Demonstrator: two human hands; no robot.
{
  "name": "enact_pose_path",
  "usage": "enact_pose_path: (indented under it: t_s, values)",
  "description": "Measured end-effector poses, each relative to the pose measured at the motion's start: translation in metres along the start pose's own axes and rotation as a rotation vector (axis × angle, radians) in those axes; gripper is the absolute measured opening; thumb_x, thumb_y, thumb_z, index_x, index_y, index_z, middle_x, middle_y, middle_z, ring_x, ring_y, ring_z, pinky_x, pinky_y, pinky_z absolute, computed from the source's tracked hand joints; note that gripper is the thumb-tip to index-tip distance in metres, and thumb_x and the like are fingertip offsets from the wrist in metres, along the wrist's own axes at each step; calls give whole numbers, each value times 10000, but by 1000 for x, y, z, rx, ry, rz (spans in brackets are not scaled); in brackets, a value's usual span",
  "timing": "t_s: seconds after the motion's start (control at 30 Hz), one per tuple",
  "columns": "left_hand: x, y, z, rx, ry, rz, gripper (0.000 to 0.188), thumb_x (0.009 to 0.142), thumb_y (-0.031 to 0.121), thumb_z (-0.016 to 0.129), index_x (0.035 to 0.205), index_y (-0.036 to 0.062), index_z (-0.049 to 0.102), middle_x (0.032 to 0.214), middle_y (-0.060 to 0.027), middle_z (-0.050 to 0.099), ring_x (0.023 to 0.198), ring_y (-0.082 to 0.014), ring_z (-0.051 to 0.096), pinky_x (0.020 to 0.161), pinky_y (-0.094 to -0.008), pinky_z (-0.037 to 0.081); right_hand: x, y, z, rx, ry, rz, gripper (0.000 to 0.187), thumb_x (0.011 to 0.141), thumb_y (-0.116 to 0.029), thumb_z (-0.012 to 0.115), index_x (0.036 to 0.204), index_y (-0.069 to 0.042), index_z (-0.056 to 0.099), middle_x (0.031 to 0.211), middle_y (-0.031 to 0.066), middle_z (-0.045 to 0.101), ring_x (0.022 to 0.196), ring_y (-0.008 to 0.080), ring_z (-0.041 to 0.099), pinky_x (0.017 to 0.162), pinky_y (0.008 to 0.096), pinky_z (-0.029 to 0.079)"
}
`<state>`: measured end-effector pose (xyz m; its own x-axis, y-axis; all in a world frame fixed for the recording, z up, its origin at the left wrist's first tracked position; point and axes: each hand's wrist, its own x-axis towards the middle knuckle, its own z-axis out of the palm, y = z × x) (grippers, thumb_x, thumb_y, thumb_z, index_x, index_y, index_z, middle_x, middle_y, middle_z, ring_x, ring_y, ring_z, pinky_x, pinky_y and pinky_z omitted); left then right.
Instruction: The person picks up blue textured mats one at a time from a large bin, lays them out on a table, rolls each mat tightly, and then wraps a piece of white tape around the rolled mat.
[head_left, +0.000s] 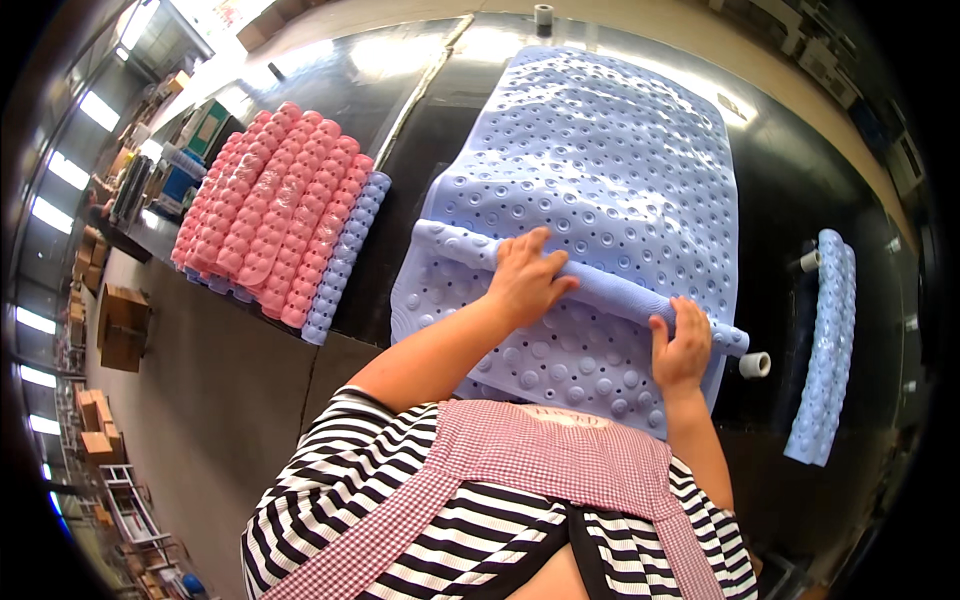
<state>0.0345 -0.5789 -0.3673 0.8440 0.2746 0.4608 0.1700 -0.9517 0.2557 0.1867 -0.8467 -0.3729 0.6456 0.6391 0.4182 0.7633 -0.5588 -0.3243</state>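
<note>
A pale blue bath mat (600, 180) with rows of suction cups lies stretched out over a black table, and its near part is wound into a narrow roll (610, 290). My left hand (528, 277) bends over the roll left of its middle, fingers somewhat apart. Farther right, my right hand (683, 345) grips the roll near its right end, thumb on the near side. Below the roll, more blue mat surface (560, 370) with larger round bumps reaches toward my apron. The undersides of both hands are hidden.
Pink rolled mats (270, 200) are stacked at the left, beside blue rolled ones (345, 260). Two blue rolls (825, 350) lie at the right. White tape rolls stand near the right edge (755, 365) and the far edge (543, 18). Cardboard boxes (123, 325) sit on the floor.
</note>
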Motion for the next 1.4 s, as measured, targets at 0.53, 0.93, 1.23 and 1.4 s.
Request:
enact_pose_path:
  t_s: [0.53, 0.93, 1.23, 1.4]
  values:
    - [177, -35, 26, -184, -336, -292, 395, 904, 454, 709, 1134, 133, 700, 1033, -194, 730, 1029, -387, 673, 909, -464, 512, 96, 13, 48, 71, -74, 29, 629, 854, -543, 713, 1194, -23, 617, 1245, 193, 577, 1214, 360, 525, 1095, 492, 358]
    - [121, -26, 12, 115, -190, 143, 524, 849, 551, 711, 1147, 121, 721, 1261, -144, 628, 1227, -340, 560, 1027, -466, 436, 157, 1, 32, -200, -471, 48, 988, 547, -570, 929, 1276, -30, 538, 1342, 184, 525, 1285, 346, 506, 1046, 436, 456]
    - [199, -53, -27, 188, -365, 201, 592, 666, 186, 842, 1193, 128, 580, 1137, -149, 610, 1068, -376, 625, 906, -463, 529, 226, -2, -22, -66, -301, -124, 595, 662, -394, 865, 1133, -108, 642, 1145, 171, 673, 1125, 353, 645, 925, 471, 543]
    - [193, -11, -100, 256, -185, 327, 542, 675, 134, 824, 1150, 124, 564, 1040, -146, 599, 946, -356, 638, 813, -473, 547, 203, -27, -82, -89, -32, -282, 463, 669, -295, 842, 1046, -120, 637, 1002, 159, 649, 964, 378, 652, 828, 474, 552]
